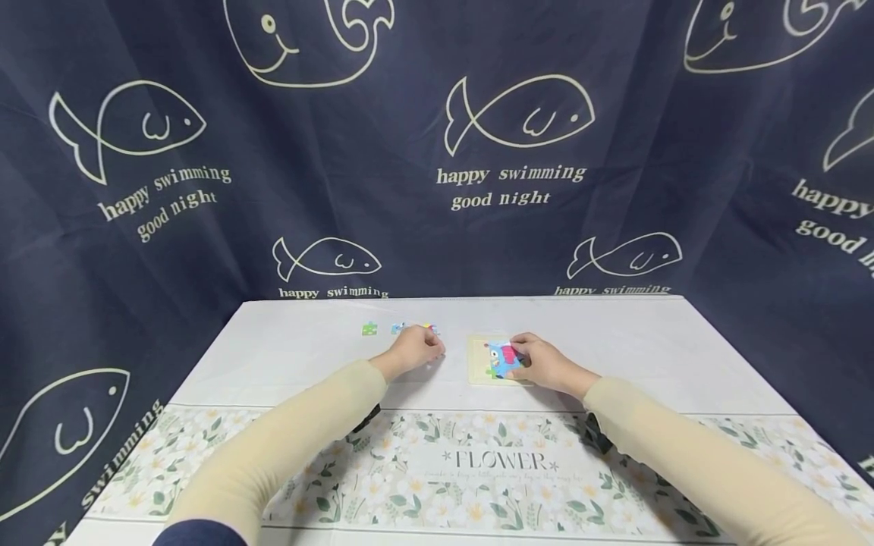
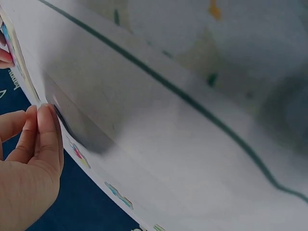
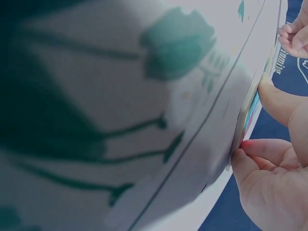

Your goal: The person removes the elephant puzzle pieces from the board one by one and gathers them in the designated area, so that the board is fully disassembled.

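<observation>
A small jigsaw puzzle [image 1: 497,355] with a blue animal and a red patch lies on a pale yellow puzzle tray [image 1: 478,365]. My right hand [image 1: 549,368] grips the puzzle's right side, thumb by its near edge and fingertips by its far edge. In the right wrist view, the thumb and fingers [image 3: 267,147] span the tray's edge. Left of the tray, low over the table, my left hand [image 1: 413,350] has its thumb and fingertips drawn together. The left wrist view shows nothing between those fingers [image 2: 47,125]. Behind that hand lies a partly hidden yellow and red puzzle piece [image 1: 430,328].
Farther left lie a blue and white puzzle piece [image 1: 397,328] and a green one [image 1: 369,328]. The white table [image 1: 601,326] carries a floral band [image 1: 437,500] along its near side. A dark blue fish-print curtain [image 1: 519,250] hangs right behind the table.
</observation>
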The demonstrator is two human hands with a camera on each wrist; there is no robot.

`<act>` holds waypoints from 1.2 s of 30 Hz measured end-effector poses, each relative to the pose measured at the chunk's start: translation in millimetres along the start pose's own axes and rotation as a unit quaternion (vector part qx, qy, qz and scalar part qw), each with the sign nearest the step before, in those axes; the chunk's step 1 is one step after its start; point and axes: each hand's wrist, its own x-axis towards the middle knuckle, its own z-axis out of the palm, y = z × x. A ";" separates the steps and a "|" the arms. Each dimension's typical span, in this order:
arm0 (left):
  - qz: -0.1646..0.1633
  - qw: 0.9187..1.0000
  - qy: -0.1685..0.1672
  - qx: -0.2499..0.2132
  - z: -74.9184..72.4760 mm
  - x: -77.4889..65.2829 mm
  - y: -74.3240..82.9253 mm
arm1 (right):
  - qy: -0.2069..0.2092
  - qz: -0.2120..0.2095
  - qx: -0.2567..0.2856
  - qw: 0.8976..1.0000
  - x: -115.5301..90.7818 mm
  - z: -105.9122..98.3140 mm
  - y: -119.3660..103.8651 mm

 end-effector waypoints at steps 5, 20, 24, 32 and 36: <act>0.006 1.000 -0.009 -0.011 2.2 0.0 4.7 | 0.001 -0.002 0.003 1.000 -0.4 -0.1 0.1; -0.010 0.999 -0.016 -0.045 19.0 6.2 20.8 | 0.004 0.005 0.017 1.000 0.3 -1.0 1.4; -0.006 0.999 -0.020 -0.043 22.0 6.4 23.7 | 0.004 0.008 0.020 1.000 -0.1 0.3 1.5; 0.000 0.999 -0.022 -0.045 23.4 8.0 30.0 | 0.009 0.010 0.022 1.000 1.4 1.4 3.5; 0.003 0.998 -0.029 -0.048 25.2 8.5 32.2 | 0.008 0.011 0.027 1.000 1.4 1.8 3.5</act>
